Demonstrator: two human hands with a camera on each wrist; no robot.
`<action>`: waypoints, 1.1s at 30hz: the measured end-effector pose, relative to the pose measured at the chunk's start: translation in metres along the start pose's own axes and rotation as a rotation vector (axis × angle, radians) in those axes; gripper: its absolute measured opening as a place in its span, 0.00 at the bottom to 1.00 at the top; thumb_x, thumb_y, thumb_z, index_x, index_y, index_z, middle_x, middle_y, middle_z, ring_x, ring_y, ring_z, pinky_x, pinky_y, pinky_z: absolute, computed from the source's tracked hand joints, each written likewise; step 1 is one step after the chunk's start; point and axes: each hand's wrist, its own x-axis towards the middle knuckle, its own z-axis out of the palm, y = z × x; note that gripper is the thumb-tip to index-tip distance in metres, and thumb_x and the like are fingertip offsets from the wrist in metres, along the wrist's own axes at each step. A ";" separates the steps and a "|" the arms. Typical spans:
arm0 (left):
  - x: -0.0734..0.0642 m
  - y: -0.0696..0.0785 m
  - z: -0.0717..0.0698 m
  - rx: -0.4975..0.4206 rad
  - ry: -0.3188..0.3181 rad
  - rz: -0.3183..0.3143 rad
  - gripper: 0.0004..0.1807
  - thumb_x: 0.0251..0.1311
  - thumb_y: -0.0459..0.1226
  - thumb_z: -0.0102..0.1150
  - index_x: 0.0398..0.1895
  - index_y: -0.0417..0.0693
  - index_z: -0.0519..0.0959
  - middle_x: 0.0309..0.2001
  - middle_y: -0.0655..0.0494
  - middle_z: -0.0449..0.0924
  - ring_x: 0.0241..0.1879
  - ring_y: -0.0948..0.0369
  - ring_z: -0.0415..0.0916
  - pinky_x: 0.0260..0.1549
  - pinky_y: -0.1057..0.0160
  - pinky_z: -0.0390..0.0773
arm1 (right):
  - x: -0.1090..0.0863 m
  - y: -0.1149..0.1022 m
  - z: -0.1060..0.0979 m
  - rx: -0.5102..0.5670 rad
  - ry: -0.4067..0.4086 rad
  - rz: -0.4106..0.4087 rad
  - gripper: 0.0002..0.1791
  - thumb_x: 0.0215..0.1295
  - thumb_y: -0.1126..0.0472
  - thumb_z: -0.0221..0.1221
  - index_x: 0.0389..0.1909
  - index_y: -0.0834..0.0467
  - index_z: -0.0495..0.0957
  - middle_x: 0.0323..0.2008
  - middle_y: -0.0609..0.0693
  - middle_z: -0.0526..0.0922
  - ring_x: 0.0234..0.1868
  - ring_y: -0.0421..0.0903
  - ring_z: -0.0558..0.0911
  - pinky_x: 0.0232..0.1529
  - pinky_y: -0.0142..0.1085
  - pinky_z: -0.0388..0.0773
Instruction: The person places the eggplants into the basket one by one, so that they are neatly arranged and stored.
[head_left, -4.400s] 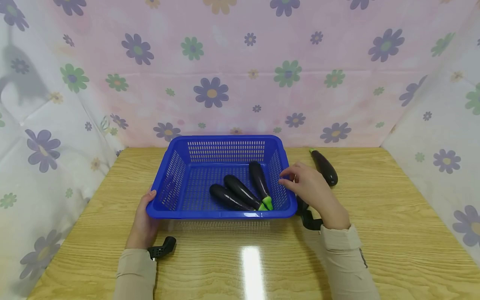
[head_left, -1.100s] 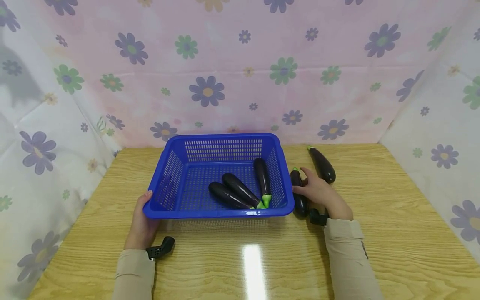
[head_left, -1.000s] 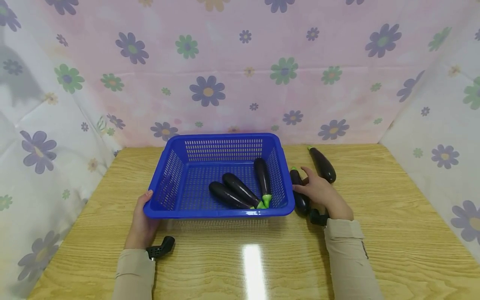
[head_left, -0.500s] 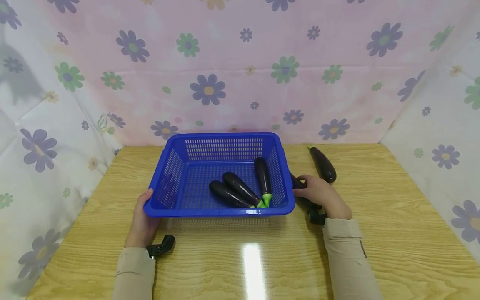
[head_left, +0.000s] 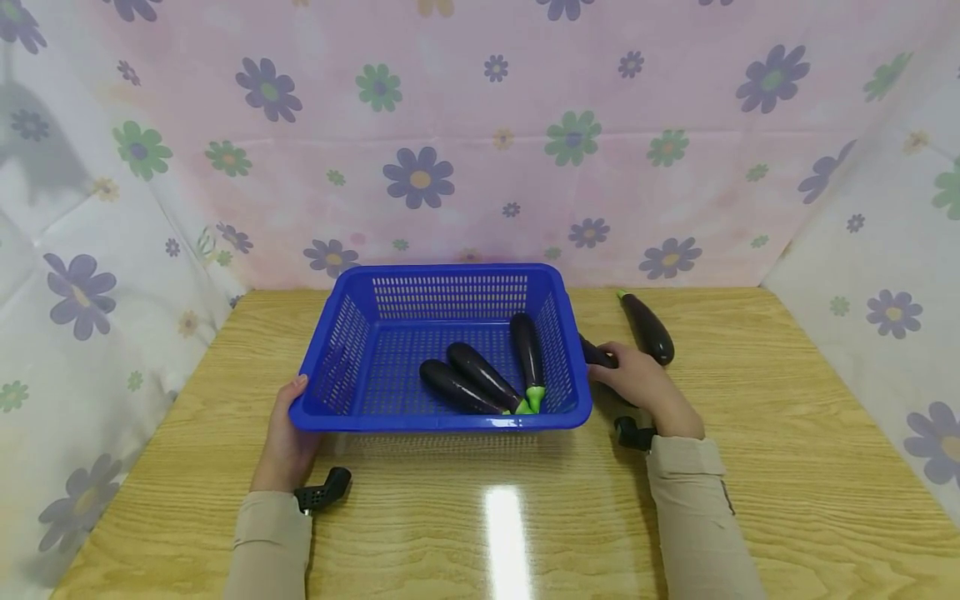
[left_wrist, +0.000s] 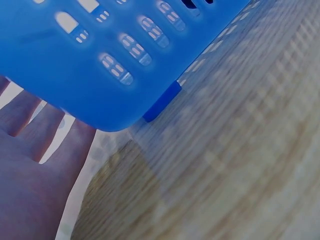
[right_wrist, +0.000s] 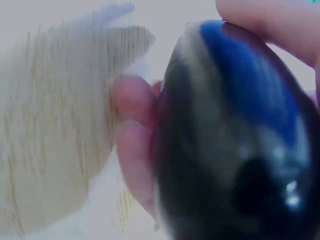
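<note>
One eggplant [right_wrist: 215, 150], between spread fingers a second ago, is now gripped by the right hand [head_left: 639, 379], so secured; the left hand [head_left: 285, 433] holds the blue basket [head_left: 442, 423]

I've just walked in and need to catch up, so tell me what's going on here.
A person's bare right hand grips a glossy, dark purple, elongated eggplant just outside the right side of a blue plastic, rectangular, slotted basket. The left hand holds the basket at its near left corner. Three more dark eggplants with green stems lie inside, toward the right. Another eggplant lies on the wood-grain table, beyond the right hand.
</note>
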 end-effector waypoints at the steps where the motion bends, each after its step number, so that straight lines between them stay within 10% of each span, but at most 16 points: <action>1: 0.000 0.000 0.000 0.000 -0.001 0.000 0.35 0.59 0.59 0.37 0.67 0.59 0.51 0.63 0.52 0.56 0.59 0.56 0.57 0.53 0.62 0.56 | 0.000 0.000 0.000 -0.005 -0.003 -0.001 0.35 0.60 0.42 0.49 0.59 0.65 0.63 0.52 0.65 0.71 0.51 0.61 0.71 0.49 0.53 0.64; 33: -0.002 0.002 0.003 0.015 -0.005 0.011 0.34 0.59 0.59 0.37 0.68 0.60 0.51 0.65 0.52 0.54 0.60 0.57 0.56 0.54 0.62 0.55 | -0.002 -0.002 -0.014 0.112 0.178 0.000 0.38 0.61 0.34 0.39 0.61 0.59 0.61 0.55 0.63 0.69 0.55 0.61 0.67 0.52 0.55 0.60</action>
